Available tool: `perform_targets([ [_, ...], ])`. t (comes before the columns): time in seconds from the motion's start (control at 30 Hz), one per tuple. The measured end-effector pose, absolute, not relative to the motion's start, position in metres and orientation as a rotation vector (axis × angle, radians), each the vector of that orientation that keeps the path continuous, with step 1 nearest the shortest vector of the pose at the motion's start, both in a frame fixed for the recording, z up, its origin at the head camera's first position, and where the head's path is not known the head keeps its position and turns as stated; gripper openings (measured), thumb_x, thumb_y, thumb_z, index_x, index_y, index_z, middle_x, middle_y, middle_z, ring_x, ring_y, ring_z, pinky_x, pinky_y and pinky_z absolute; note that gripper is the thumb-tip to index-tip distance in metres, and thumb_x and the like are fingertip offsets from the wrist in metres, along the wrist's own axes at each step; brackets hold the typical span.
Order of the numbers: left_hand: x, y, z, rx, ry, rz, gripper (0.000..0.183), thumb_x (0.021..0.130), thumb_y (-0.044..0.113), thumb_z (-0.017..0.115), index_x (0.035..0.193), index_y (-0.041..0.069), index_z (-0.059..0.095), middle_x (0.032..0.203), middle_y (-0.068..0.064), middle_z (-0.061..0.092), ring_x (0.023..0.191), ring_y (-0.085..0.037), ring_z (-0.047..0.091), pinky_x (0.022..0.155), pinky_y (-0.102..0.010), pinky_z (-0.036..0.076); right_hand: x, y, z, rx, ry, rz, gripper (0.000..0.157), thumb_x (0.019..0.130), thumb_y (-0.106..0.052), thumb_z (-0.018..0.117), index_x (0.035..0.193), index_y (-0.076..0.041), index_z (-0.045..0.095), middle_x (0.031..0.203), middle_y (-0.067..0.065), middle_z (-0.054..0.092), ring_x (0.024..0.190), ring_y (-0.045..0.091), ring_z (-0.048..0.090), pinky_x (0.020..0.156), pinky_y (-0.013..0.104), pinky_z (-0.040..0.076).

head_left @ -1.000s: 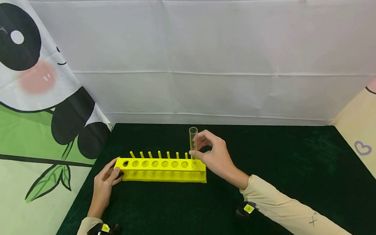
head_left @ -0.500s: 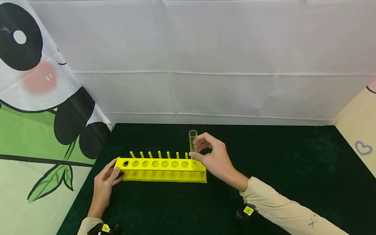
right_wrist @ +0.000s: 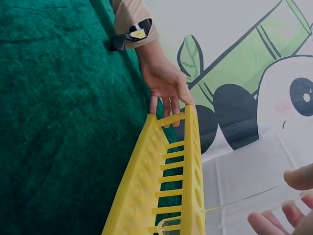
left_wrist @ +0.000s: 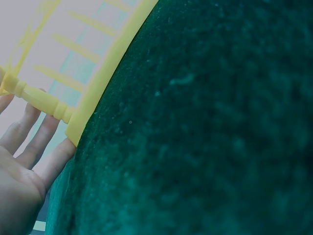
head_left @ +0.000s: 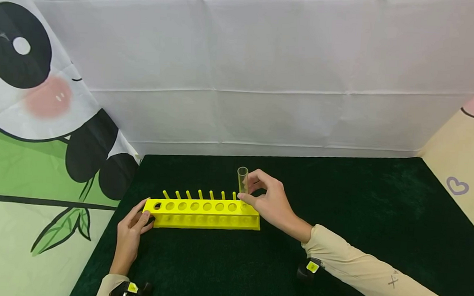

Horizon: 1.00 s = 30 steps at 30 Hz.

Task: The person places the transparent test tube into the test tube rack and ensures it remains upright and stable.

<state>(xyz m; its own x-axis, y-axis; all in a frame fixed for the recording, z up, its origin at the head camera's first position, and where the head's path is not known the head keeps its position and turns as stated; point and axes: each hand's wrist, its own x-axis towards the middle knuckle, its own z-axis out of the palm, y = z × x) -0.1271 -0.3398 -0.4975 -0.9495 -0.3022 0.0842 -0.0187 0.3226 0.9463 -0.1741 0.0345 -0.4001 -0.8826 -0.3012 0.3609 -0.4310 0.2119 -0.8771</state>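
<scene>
A yellow test tube rack [head_left: 208,221] stands on the dark green cloth, with a row of round holes along its top and pegs behind them. My left hand [head_left: 129,236] grips the rack's left end, thumb on the top corner; the left wrist view shows its fingers [left_wrist: 36,142] around the end post. At the right end my right hand [head_left: 272,202] pinches a clear test tube [head_left: 242,177] between thumb and fingers. The tube is upright through the last hole. Its rounded bottom [right_wrist: 168,226] shows below the rack's top plate in the right wrist view.
Green cloth [head_left: 360,196] covers the table around the rack. A white curtain [head_left: 265,77] hangs behind it. On the left is a printed panda backdrop [head_left: 48,95], and a cream one [head_left: 454,197] is on the right.
My right hand has lowered the test tube a little further into the end hole of the rack. My left hand keeps its hold on the other end.
</scene>
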Motion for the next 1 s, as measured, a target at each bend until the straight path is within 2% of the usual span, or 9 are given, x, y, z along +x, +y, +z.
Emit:
perform_targets([
  [0.27,-0.126,-0.337,-0.497,0.293,-2.337,-1.681,0.048,0.098,0.035,0.050,0.142,0.014,0.045,0.121,0.000,0.052,0.105,-0.011,0.057,0.079,-0.022,0.053,-0.174,0.037,-0.405,0.707,-2.354,1.773,0.024,0.080,-0.005,0.074,0.098,-0.010,0.059,0.096,0.001,0.059,0.084,0.021,0.058,0.081,0.048,0.050],
  [0.53,-0.127,-0.334,-0.496,0.306,-2.343,-1.694,0.048,0.098,0.036,0.049,0.142,0.017,0.045,0.127,-0.001,0.050,0.103,-0.005,0.057,0.080,-0.022,0.052,-0.175,0.038,-0.408,0.695,-2.360,1.771,0.024,0.081,-0.006,0.074,0.099,-0.007,0.059,0.096,0.002,0.059,0.085,0.021,0.058,0.081,0.044,0.051],
  [0.87,-0.128,-0.335,-0.497,0.324,-2.339,-1.731,0.047,0.099,0.031,0.049,0.143,0.014,0.043,0.133,-0.005,0.047,0.103,-0.006,0.057,0.081,-0.024,0.052,-0.176,0.040,-0.411,0.685,-2.372,1.792,0.023,0.081,-0.007,0.074,0.098,-0.011,0.058,0.097,0.001,0.058,0.087,0.023,0.058,0.083,0.048,0.049],
  [1.0,-0.128,-0.333,-0.496,0.328,-2.338,-1.729,0.048,0.099,0.032,0.049,0.143,0.015,0.043,0.134,-0.006,0.046,0.103,-0.005,0.057,0.082,-0.024,0.052,-0.176,0.040,-0.412,0.677,-2.373,1.797,0.023,0.081,-0.007,0.074,0.098,-0.011,0.059,0.096,0.001,0.058,0.087,0.022,0.058,0.082,0.045,0.050],
])
